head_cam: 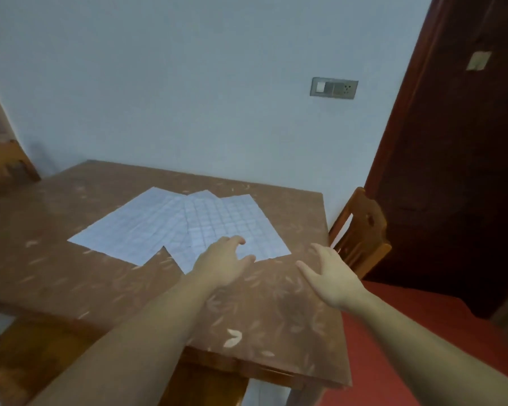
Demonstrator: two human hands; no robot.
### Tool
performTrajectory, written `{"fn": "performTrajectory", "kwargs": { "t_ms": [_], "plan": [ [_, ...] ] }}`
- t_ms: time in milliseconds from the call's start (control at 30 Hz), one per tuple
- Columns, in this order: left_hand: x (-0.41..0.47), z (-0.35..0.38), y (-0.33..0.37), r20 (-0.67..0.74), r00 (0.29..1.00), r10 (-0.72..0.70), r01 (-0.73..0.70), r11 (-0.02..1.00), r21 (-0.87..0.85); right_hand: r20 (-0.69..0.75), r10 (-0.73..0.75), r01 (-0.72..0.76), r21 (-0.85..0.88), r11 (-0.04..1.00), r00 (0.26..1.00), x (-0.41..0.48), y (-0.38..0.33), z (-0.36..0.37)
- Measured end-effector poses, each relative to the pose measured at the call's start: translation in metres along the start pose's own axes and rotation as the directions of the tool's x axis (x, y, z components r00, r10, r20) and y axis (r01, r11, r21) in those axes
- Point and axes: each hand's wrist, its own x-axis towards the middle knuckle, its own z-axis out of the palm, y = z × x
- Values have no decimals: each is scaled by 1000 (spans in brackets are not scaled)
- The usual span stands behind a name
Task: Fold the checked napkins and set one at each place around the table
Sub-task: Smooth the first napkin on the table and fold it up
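**Checked napkins**: pale, faint grid. They look like three sheets, lying flat and unfolded in an overlapping fan across the middle of the table, with their near corners pointing towards the person. None is folded, and none is set at a place.

**Left hand**: reaches out over the near edge of the fan, about where the middle and right sheets overlap. The fingers are loosely curved and the thumb stands apart. It pinches nothing. I cannot tell from here whether the fingertips touch the cloth or hang just above it.

**Right hand**: palm down with fingers spread wide, holding nothing. It sits over bare tabletop just beside the right sheet's near corner and close to the table's right edge.

**Step in hand, as I judge it**: taking up one napkin for its first fold.

**Doing it well**:
- Pick the topmost sheet only, since the overlap invites dragging a neighbour along.
- Pinch one near corner with each hand rather than scooping from the middle.
- Slide the sheet clear of the others onto open tabletop.
- Bring edge to edge along the printed grid.
- Press the crease flat with a straight palm.

**Also present**: a wooden chair at the table's right side, and a dark door beyond it.
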Motion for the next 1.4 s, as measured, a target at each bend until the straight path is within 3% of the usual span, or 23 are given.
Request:
{"fn": "performTrajectory", "kwargs": {
  "t_ms": [233,667,833,1033,1200,1300,1400],
  "plan": [
    [110,74,-72,109,960,-259,258,966,18,209,33,-17,-78,997,977,146,43,86],
    [186,149,-142,179,889,-422,362,886,288,444,-50,181,-256,950,894,278,58,191],
    [196,169,-142,176,857,-485,415,851,322,469,-56,214,-292,932,882,291,67,216],
    [197,185,-143,136,882,-451,391,862,322,450,-96,269,-340,901,888,290,79,234],
    [194,187,-133,-36,921,-388,388,901,193,373,-152,264,-272,925,915,290,81,229],
    [188,180,-131,-159,897,-413,415,910,-21,345,-168,248,-203,947,923,286,82,218],
    [176,169,-125,-182,861,-476,450,878,-166,298,-244,310,-200,930,923,275,90,204]
  ]
}}
